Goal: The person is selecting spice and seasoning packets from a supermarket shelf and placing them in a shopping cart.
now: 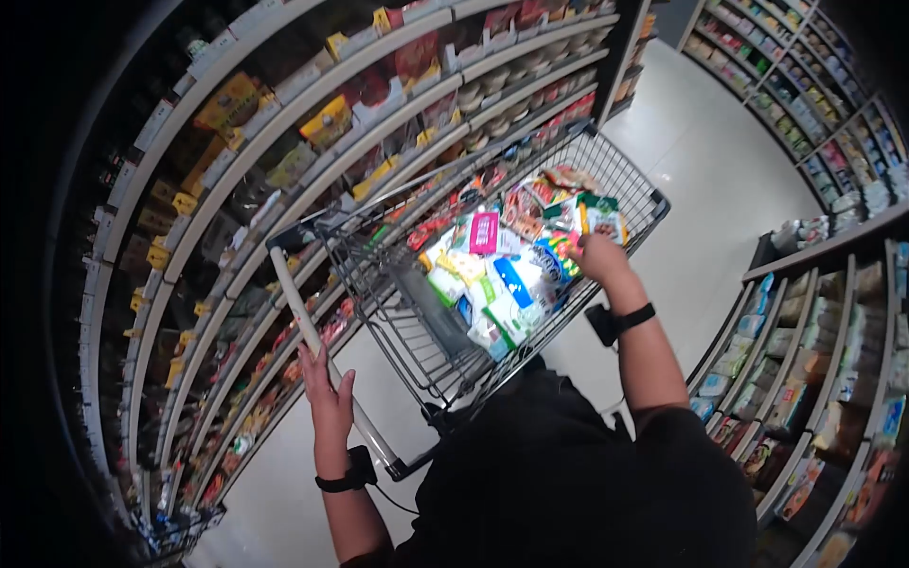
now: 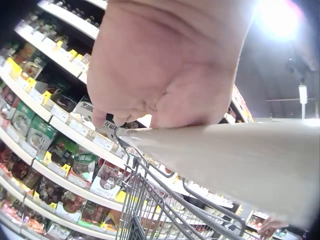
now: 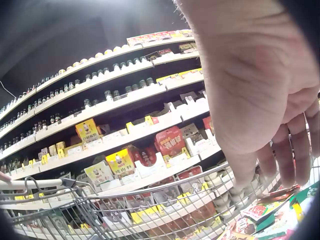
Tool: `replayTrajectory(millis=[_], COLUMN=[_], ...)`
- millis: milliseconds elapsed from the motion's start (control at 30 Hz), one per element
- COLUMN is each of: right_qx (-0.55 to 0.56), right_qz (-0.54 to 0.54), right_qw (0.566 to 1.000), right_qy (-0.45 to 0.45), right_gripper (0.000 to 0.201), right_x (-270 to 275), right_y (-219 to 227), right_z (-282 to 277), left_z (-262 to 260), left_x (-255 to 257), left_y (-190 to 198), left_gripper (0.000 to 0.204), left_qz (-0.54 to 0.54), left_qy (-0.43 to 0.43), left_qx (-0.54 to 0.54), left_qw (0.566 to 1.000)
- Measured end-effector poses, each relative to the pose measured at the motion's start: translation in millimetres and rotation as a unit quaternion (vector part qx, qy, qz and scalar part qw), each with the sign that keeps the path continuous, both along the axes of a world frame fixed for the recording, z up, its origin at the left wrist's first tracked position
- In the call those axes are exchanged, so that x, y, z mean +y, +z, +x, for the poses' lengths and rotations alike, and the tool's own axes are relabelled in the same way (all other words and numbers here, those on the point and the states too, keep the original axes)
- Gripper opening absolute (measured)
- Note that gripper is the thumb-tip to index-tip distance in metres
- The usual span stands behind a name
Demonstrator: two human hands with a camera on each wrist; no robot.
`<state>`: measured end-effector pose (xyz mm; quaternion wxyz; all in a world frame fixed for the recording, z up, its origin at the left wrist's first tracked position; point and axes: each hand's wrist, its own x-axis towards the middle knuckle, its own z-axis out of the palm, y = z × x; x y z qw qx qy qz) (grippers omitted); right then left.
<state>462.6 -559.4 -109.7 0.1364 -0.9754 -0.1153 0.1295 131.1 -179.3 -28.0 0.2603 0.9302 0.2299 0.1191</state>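
A metal shopping cart [image 1: 445, 379] stands before the person, its basket heaped with packaged goods. On its pale handle bar [image 1: 301, 322] rests the left hand [image 1: 328, 402], fingers extended and the palm against the bar in the left wrist view. The right hand [image 1: 604, 261] is over the goods, beside a blue packet [image 1: 552, 257]. In the right wrist view its fingers [image 3: 285, 162] point loosely down above red and green packets [image 3: 257, 207] and hold nothing visible. A packet with a pink label [image 1: 484, 232] and a white-and-green pack [image 1: 507, 317] lie nearby in the basket.
Tall shelves [image 1: 275, 123] of packets and jars run close along the cart's left side. More shelving [image 1: 795, 379] stands on the right, with a pale floor aisle [image 1: 701, 142] between. Another wire basket [image 1: 189, 535] shows at the lower left.
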Motion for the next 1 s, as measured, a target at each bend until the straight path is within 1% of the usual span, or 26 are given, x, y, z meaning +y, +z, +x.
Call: replayTrajectory(millis=[33,100,133,200,233,267,333,367,400,467,500,533,600,700,800,833,933,1000], right_qx=[-0.018,0.024,0.04,0.057,0.064,0.093,0.156,0.185,0.212,0.276,0.307,0.24,0.217,0.14,0.14,0.118,0.11,0.088], right_qz=[0.004,-0.013,-0.026,-0.048,-0.059,-0.069,-0.09,-0.118,-0.16,-0.18,-0.205,-0.222,-0.36,-0.357,-0.33,-0.335,-0.322,-0.324], right_qw=[1.0,1.0,0.999,0.996,0.994,0.988,0.967,0.955,0.939,0.894,0.875,0.894,0.873,0.899,0.889,0.872,0.864,0.859], right_qy=[-0.001,0.0,0.004,0.043,0.064,0.105,0.18,0.2,0.219,0.304,0.314,0.306,0.248,0.212,0.285,0.335,0.371,0.386], right_gripper=[0.038,0.04,0.042,0.042,0.043,0.041,0.038,0.037,0.041,0.047,0.061,0.084,0.118,0.138,0.145,0.139,0.132,0.113], right_x=[-5.9,-12.9,-13.8,-5.4,3.3,14.5,38.2,50.9,62.4,74.3,79.3,82.1,107.7,102.2,101.0,103.3,103.9,102.6], right_y=[-4.3,-5.4,-10.3,-21.8,-28.5,-36.0,-54.0,-64.1,-92.2,-120.6,-147.8,-173.2,-170.6,-174.9,-179.7,-175.3,-190.5,-189.8], right_z=[14.8,37.3,46.9,64.1,72.6,80.8,93.1,94.0,97.1,93.8,91.2,72.0,48.5,20.3,23.5,23.8,21.7,19.1], left_z=[-5.1,-20.7,-26.7,-32.8,-33.9,-36.0,-35.1,-31.6,-28.0,-26.0,-25.5,-26.6,-22.8,-23.7,-22.7,-23.2,-25.0,-25.8], left_x=[-15.9,-52.6,-72.7,-108.6,-117.9,-124.2,-130.9,-132.7,-134.5,-136.6,-136.1,-135.8,-134.4,-133.2,-132.9,-133.0,-132.1,-133.0], left_y=[2.3,9.1,14.1,21.4,19.8,18.8,17.4,16.0,13.5,7.7,5.5,4.4,2.8,-2.2,-1.4,-1.6,-4.8,-5.6], left_gripper=[0.061,0.067,0.07,0.075,0.074,0.072,0.07,0.068,0.067,0.062,0.059,0.057,0.051,0.051,0.051,0.051,0.051,0.051], left_qz=[-0.013,-0.043,-0.039,-0.035,-0.027,-0.02,-0.005,0.002,0.01,0.006,0.006,0.021,0.047,0.028,0.04,0.041,0.051,0.063], left_qy=[0.02,0.057,0.06,0.069,0.084,0.098,0.124,0.138,0.152,0.187,0.204,0.211,0.213,0.242,0.244,0.243,0.236,0.232], left_qx=[0.014,0.027,0.064,0.129,0.134,0.142,0.149,0.146,0.14,0.132,0.127,0.128,0.122,0.103,0.11,0.109,0.11,0.114], left_qw=[1.0,0.997,0.995,0.989,0.987,0.985,0.981,0.98,0.978,0.974,0.971,0.969,0.968,0.964,0.963,0.963,0.964,0.964])
